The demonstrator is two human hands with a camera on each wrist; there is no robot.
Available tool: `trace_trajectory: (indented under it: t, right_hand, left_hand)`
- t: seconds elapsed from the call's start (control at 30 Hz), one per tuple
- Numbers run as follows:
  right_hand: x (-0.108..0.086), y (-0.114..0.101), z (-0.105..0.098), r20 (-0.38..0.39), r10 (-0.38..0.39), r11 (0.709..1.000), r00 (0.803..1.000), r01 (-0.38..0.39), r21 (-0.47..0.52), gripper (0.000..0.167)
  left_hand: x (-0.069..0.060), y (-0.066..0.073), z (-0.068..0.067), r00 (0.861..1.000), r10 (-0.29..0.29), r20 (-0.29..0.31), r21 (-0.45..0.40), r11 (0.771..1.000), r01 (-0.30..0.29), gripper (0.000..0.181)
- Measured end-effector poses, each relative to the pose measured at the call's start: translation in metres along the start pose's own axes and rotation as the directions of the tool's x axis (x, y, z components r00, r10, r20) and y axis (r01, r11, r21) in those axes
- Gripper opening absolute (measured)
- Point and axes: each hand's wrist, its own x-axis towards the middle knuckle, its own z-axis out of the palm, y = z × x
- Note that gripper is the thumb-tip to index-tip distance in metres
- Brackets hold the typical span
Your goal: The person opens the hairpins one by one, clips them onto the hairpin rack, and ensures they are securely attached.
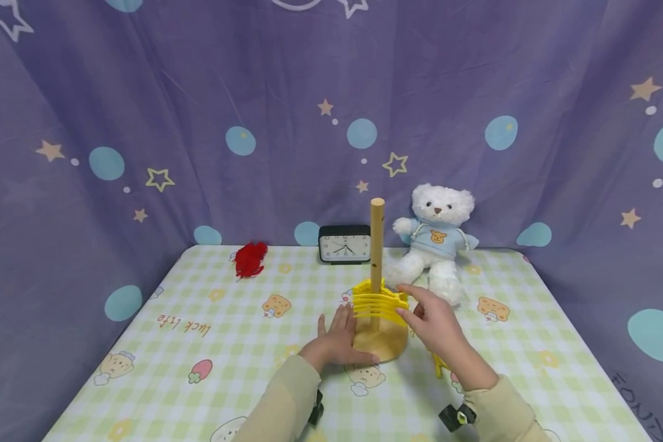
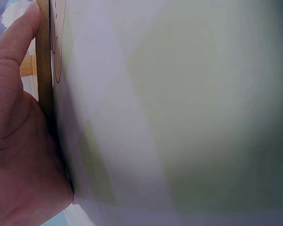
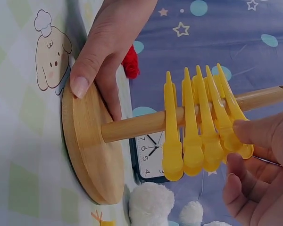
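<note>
A wooden stand has a round base and an upright post. Several yellow plastic pieces with pointed prongs and rounded ends are stacked around the post, above the base. My left hand grips the base at its left and near side, its thumb lying along the rim. In the left wrist view that thumb touches the rim. My right hand pinches the uppermost yellow piece at its right end. Another yellow piece lies on the table, partly hidden under the right forearm.
Behind the stand are a black-framed clock and a white teddy bear in a blue top. A red bundle lies at the back left. The table wears a green checked cloth; a purple curtain hangs behind.
</note>
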Motion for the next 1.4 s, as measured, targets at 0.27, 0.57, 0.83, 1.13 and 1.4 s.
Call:
trace_trajectory:
  t: [0.27,0.57,0.83,1.13,1.4]
  right_hand:
    - [-0.006,0.007,-0.002,0.003,0.025,1.000,1.000,-0.025,0.008,0.056]
    - [-0.017,0.026,-0.011,0.004,0.068,0.998,0.998,-0.068,-0.006,0.056]
    - [-0.025,0.043,-0.013,0.022,0.136,0.988,0.990,-0.134,-0.075,0.053]
    - [-0.037,0.059,-0.014,0.101,0.214,0.976,0.972,-0.207,-0.070,0.055]
    - [-0.044,0.072,-0.016,0.167,0.262,0.964,0.951,-0.249,-0.095,0.057]
  left_hand:
    - [0.007,-0.007,0.008,1.000,0.000,-0.013,-0.016,1.000,0.000,0.126]
    - [-0.002,-0.002,0.000,1.000,0.023,-0.014,-0.021,1.000,-0.023,0.124]
    - [-0.007,0.003,-0.006,1.000,0.009,-0.011,0.003,1.000,-0.009,0.119]
    - [-0.007,0.002,-0.004,1.000,0.016,-0.004,-0.013,1.000,-0.016,0.120]
    - [-0.008,0.004,-0.005,1.000,0.008,0.006,-0.032,0.999,-0.008,0.120]
